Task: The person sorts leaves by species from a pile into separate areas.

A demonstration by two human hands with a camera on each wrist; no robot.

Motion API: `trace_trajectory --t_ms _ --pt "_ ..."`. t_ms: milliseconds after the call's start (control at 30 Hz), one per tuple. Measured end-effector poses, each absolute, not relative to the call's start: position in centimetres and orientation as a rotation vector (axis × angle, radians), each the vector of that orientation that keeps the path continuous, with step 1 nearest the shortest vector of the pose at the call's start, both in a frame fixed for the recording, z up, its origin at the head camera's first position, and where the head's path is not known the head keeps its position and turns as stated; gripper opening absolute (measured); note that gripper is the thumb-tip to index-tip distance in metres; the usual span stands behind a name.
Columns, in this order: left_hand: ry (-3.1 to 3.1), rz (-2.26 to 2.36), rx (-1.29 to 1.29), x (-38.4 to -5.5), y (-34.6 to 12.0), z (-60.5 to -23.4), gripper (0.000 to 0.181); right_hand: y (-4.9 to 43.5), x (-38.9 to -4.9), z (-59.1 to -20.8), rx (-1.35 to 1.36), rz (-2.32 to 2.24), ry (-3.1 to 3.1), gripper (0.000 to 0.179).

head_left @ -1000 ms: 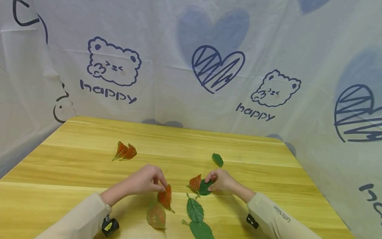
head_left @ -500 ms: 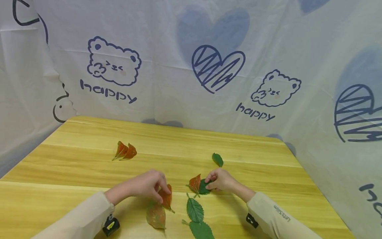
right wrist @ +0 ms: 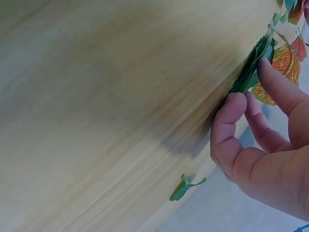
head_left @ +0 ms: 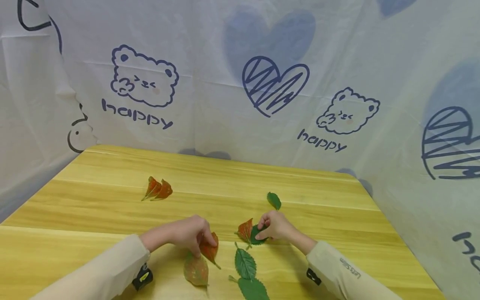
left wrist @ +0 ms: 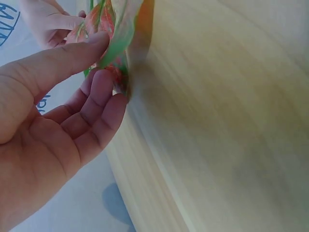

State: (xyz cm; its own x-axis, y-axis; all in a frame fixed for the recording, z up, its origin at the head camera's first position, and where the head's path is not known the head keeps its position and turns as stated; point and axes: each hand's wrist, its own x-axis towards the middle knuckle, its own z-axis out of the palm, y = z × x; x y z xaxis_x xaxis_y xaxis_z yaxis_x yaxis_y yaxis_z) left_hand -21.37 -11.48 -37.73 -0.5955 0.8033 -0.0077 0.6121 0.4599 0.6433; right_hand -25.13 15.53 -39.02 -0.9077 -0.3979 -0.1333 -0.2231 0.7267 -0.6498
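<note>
My left hand (head_left: 191,235) pinches a red leaf (head_left: 211,250), its thumb low by the top of a paler red-green leaf (head_left: 196,271) that overlaps it. The left wrist view shows the thumb over red and green leaf edges (left wrist: 120,41), with curled fingers behind. My right hand (head_left: 277,227) pinches a dark green leaf (head_left: 256,235) between thumb and fingers. In the right wrist view this green leaf (right wrist: 252,67) tilts up from the wood. A red leaf (head_left: 245,230) touches its left side.
Two green leaves, one upper (head_left: 245,263) and one lower (head_left: 253,289), lie between the hands. A small green leaf (head_left: 274,200) lies beyond the right hand. Two overlapping red leaves (head_left: 163,190) are at the far left of the wooden table (head_left: 93,200). A printed cloth (head_left: 210,108) hangs behind.
My left hand has shifted slightly right and nearer, its thumb dropping from the red leaf's upper edge toward the paler leaf. The right hand keeps its hold on the green leaf, almost still.
</note>
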Motion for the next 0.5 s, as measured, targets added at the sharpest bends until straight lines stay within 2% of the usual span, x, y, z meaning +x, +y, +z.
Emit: trace_trajectory --t_ms 500 --pt "2.346 0.921 1.072 -22.01 -11.22 -38.38 0.040 15.91 -25.13 -39.05 -0.474 -0.980 2.717 0.023"
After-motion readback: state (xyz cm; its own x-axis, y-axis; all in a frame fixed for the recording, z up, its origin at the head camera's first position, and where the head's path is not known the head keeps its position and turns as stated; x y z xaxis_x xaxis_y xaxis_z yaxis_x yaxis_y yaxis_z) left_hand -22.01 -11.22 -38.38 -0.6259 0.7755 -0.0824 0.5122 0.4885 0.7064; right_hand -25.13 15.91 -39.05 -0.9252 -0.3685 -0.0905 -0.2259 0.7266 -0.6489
